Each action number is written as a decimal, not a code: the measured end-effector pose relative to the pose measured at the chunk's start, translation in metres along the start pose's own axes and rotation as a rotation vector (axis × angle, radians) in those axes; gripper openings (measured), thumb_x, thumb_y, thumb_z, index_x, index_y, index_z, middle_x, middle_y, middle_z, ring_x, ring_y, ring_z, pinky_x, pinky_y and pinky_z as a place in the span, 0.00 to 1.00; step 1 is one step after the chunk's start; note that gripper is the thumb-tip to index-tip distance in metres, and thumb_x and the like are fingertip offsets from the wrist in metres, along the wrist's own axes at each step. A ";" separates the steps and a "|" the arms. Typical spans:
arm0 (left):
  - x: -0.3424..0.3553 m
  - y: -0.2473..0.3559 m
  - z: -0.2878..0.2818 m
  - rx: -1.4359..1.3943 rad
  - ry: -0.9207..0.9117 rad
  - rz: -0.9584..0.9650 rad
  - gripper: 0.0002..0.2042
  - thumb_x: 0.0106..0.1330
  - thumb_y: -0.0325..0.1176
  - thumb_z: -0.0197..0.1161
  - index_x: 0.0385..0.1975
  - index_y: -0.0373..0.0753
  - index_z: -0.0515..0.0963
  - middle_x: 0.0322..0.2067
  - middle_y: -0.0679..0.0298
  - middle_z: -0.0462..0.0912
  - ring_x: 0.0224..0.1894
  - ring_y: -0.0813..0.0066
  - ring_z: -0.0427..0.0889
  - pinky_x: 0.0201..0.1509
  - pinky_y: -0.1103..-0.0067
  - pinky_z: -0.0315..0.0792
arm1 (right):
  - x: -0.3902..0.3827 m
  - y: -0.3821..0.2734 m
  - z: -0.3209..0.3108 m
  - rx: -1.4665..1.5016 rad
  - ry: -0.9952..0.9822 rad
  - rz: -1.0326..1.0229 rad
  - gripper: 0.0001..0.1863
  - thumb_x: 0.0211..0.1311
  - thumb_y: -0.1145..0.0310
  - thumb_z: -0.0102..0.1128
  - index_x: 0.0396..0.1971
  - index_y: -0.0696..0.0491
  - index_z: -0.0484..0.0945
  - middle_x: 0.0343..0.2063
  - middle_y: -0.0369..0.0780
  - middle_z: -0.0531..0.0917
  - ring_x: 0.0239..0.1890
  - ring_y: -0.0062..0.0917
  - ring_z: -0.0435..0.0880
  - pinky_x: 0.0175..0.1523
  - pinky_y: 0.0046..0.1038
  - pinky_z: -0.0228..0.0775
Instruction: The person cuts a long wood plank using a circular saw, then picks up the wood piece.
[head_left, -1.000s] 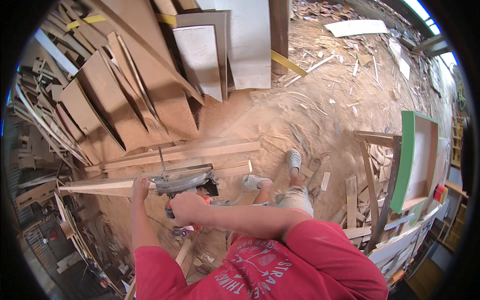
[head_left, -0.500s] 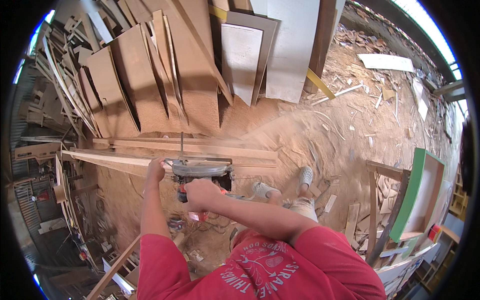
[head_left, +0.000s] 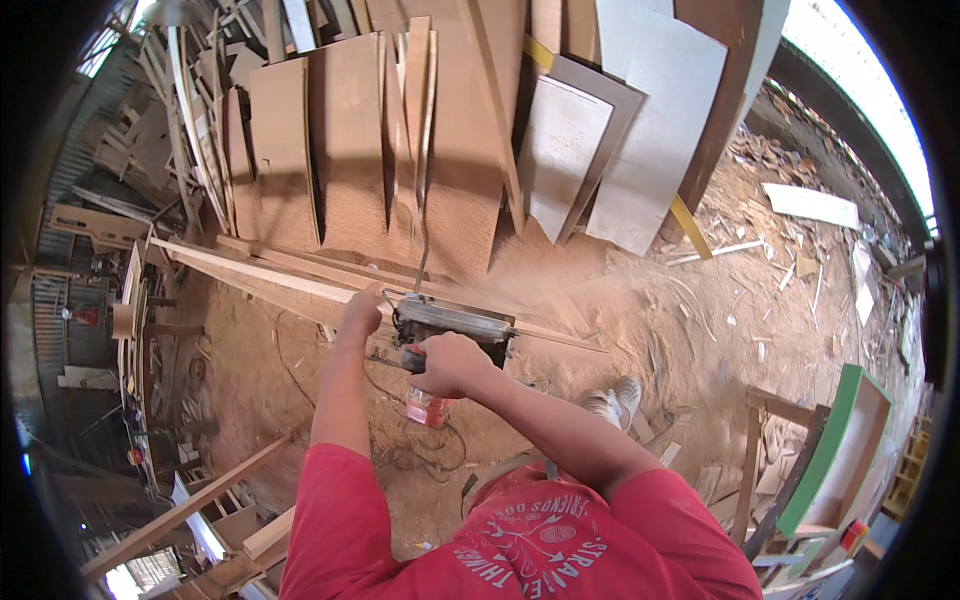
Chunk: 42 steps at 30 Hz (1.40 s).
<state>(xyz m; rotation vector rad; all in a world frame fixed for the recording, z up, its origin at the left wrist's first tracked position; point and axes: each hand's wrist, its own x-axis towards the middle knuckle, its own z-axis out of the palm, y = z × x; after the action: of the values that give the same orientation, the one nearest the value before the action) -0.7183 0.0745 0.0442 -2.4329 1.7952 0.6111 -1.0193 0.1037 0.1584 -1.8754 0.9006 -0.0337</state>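
Observation:
A circular saw [head_left: 462,320] with a metal guard and a red lower part rests on a long, pale wooden board [head_left: 262,274]. My right hand [head_left: 452,364] is wrapped around the saw's rear handle. Just left of the saw, my left hand [head_left: 362,308] is closed at the board's edge, close to the saw's front; its fingertips are partly hidden. The blade and the cut are hidden beneath the saw. Blurred dust hangs to the saw's right.
Brown panels [head_left: 345,130] and white panels [head_left: 655,120] lean along the far side, with sawdust [head_left: 350,240] at their feet. Cords [head_left: 440,462] lie on the ground below the saw. A green-edged frame [head_left: 822,450] stands at right; scraps litter the floor.
The saw and both hands have shifted right along the board. The whole view has also turned, so panels and board appear farther right. My right hand still grips the saw.

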 end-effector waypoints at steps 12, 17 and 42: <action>0.033 -0.079 -0.033 0.216 0.117 -0.093 0.17 0.68 0.30 0.65 0.57 0.40 0.80 0.52 0.49 0.88 0.57 0.47 0.85 0.62 0.58 0.78 | 0.010 -0.009 -0.001 -0.062 -0.045 0.031 0.29 0.54 0.50 0.66 0.52 0.53 0.86 0.45 0.53 0.89 0.50 0.50 0.87 0.59 0.45 0.79; 0.058 -0.164 -0.041 0.262 0.188 0.008 0.20 0.70 0.42 0.69 0.60 0.43 0.82 0.52 0.52 0.88 0.58 0.48 0.84 0.66 0.60 0.75 | 0.013 -0.009 0.011 -0.015 0.047 0.002 0.22 0.51 0.51 0.71 0.32 0.56 0.84 0.33 0.54 0.87 0.42 0.53 0.86 0.50 0.49 0.79; 0.069 -0.161 -0.074 0.042 -0.018 0.064 0.19 0.66 0.47 0.73 0.50 0.42 0.88 0.55 0.56 0.86 0.64 0.54 0.79 0.74 0.61 0.66 | 0.070 -0.050 0.027 0.006 0.096 0.028 0.21 0.49 0.54 0.73 0.30 0.58 0.82 0.27 0.55 0.85 0.36 0.54 0.86 0.46 0.49 0.79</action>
<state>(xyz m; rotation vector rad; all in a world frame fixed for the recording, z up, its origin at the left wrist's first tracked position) -0.5309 0.0432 0.0588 -2.3440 1.8663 0.5916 -0.9299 0.0937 0.1599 -1.8686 0.9905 -0.1097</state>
